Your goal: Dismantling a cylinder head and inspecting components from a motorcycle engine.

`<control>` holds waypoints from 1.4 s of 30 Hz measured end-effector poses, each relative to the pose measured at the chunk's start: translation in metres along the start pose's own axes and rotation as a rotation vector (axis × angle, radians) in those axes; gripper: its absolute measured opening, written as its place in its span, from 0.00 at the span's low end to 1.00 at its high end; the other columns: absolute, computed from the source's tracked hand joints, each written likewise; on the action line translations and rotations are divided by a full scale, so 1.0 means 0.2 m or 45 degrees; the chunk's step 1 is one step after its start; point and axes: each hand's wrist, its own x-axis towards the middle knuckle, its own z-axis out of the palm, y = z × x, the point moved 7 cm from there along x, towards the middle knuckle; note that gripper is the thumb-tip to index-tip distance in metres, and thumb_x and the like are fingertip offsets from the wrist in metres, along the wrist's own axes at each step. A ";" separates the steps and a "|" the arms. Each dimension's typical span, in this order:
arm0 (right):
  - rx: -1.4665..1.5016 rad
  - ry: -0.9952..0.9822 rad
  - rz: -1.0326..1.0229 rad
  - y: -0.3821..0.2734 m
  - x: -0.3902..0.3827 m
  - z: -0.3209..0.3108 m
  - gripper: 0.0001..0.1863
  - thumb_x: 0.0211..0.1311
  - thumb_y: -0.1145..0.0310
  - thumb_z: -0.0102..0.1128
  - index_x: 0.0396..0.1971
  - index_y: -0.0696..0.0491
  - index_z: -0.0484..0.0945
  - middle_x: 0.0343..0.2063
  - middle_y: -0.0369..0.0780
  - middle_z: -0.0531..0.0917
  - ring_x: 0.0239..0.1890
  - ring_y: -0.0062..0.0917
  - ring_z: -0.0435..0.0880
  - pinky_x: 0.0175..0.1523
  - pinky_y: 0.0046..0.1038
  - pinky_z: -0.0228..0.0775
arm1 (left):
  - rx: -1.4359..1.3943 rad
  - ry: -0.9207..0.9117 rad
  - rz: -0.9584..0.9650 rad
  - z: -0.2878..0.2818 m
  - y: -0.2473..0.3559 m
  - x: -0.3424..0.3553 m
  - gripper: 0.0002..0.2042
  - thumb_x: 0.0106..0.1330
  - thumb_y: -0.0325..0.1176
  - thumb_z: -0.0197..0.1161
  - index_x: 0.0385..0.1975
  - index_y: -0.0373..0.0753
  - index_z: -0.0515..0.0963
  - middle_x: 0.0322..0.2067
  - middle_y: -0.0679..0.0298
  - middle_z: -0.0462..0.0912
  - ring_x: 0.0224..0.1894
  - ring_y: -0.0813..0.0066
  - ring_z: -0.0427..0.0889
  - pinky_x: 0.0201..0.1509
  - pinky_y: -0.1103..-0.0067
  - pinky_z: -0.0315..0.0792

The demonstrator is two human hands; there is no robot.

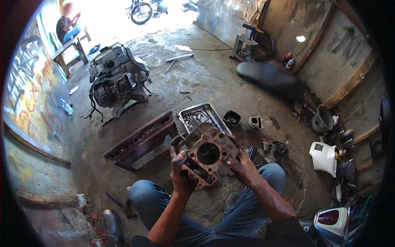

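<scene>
Between my hands is an engine cylinder block (223, 149), greasy grey metal with a round bore and a rust-brown gasket face turned up toward me. My left hand (181, 171) grips its left side, thumb on the face next to the oblong slot. Around the right edge my right hand (242, 165) is closed, with dark grease on the fingers. The block is held up above the floor, over my crossed legs (263, 181) in jeans. Just beyond it lies a metal tray (184, 112) with small tools or parts inside, partly hidden by the block.
A large engine (117, 78) stands at far left, behind a dark red slotted metal stand (142, 140). Small engine parts (255, 122) sit right of the tray. Farther right are a black motorcycle seat (267, 78), a bucket (322, 119) and a white panel (323, 158). A person (68, 26) sits far left.
</scene>
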 end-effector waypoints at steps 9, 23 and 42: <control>0.052 0.105 -0.087 -0.01 0.01 -0.05 0.51 0.48 0.51 0.77 0.66 0.59 0.57 0.58 0.48 0.70 0.63 0.33 0.69 0.68 0.34 0.59 | 0.349 -0.079 0.244 -0.14 -0.10 0.02 0.17 0.70 0.31 0.55 0.57 0.38 0.67 0.53 0.56 0.72 0.53 0.70 0.74 0.58 0.73 0.70; 0.135 0.202 -0.012 0.02 0.02 -0.08 0.44 0.55 0.55 0.73 0.64 0.61 0.60 0.55 0.47 0.74 0.60 0.30 0.73 0.65 0.33 0.64 | 0.135 0.055 -0.288 -0.05 -0.17 0.07 0.23 0.71 0.45 0.52 0.60 0.37 0.66 0.52 0.57 0.77 0.52 0.68 0.80 0.56 0.72 0.75; 0.053 0.373 -0.191 -0.07 0.05 -0.12 0.10 0.61 0.72 0.67 0.41 0.59 0.83 0.38 0.37 0.86 0.40 0.16 0.83 0.46 0.20 0.74 | -0.669 -0.066 -0.328 -0.02 -0.22 0.11 0.30 0.70 0.51 0.51 0.63 0.36 0.65 0.58 0.49 0.73 0.58 0.57 0.77 0.64 0.62 0.72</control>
